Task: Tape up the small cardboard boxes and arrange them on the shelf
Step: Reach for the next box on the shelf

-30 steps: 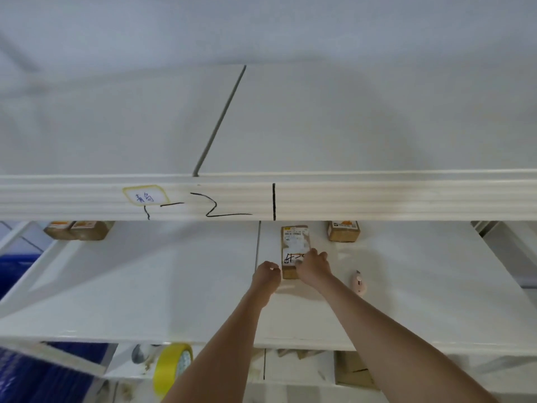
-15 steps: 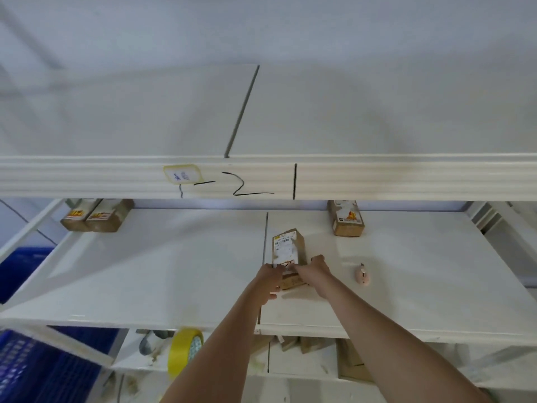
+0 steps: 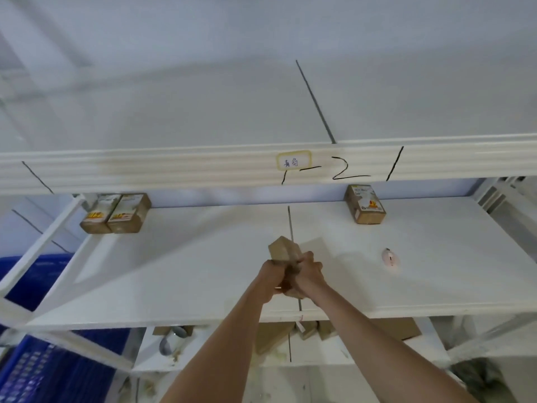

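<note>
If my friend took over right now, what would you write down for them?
Left hand and right hand: both grip one small box, tilted up near the shelf middle.
Placed: two boxes side by side back left, one box back right.
A small pink object lies to the right.
Left: whether the held box is taped can't be seen; check it, then set it down with the others.

Both bare forearms reach up and forward from the bottom of the view and converge at the middle. The left hand (image 3: 271, 276) and the right hand (image 3: 309, 273) press close together, knuckles nearly touching, fingers curled tight around a small cardboard box (image 3: 283, 251) (its upper end juts out above them). Both wrists are held straight, thumbs hidden.
</note>
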{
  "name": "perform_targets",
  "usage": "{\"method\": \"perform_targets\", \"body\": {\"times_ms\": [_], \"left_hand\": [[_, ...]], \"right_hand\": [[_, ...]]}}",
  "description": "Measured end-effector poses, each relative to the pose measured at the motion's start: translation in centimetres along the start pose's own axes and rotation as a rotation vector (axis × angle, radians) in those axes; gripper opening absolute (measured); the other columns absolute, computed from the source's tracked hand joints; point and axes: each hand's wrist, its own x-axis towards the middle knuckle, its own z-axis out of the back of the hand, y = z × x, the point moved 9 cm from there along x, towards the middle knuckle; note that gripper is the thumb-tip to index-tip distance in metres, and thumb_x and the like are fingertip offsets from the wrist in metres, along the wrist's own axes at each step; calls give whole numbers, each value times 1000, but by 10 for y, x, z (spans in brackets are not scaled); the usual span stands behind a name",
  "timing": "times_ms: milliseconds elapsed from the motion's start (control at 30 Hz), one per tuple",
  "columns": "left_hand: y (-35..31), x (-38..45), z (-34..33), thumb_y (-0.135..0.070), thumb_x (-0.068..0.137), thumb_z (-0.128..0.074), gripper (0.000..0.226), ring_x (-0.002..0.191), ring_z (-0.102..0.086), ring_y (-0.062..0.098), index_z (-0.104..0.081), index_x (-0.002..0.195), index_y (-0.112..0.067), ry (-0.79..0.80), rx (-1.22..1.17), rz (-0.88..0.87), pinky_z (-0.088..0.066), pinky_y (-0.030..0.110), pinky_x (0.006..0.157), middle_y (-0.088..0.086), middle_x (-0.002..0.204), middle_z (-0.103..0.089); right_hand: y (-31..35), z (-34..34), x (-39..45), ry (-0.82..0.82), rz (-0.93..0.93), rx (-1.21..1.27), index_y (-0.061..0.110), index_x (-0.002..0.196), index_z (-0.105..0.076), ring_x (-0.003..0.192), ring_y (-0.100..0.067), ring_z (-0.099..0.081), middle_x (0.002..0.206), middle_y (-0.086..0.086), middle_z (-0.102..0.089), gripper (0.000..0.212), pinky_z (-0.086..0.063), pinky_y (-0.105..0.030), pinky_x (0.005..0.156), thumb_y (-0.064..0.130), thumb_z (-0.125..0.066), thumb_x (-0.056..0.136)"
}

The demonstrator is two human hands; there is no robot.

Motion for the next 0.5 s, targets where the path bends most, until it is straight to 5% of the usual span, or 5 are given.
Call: {"method": "perform_targets", "body": {"times_ms": [133,400,500], "left_hand": [[21,0,13,-44,98,-60,42,99,-70,24,-62,115,-6,-26,30,81,-62,36,84,10,105,-71],[10,3,12,-45,87,-76,41,98,-68,22,-54,110,-18,6,-65,8,-61,37,79,4,107,-68],[0,1,17,-40,94,-69,40,93,-66,20,-44,122,-24,-53,-25,-25,-61,35,78,3,106,-63]], "right_hand": [[8,-12,-4,111,101,23,28,121,-41,89,-20,-55,122,-10,-37,28,-45,-22,58,17,-51,97],[14,-1,-1,200,212,101,42,121,-55,109,-21,-58,136,-7,-38,52,-54,-22,70,0,-53,90],[6,10,2,163,160,202,46,131,-43,109,-17,-53,137,-4,-37,42,-53,-23,71,18,-55,102]]}}
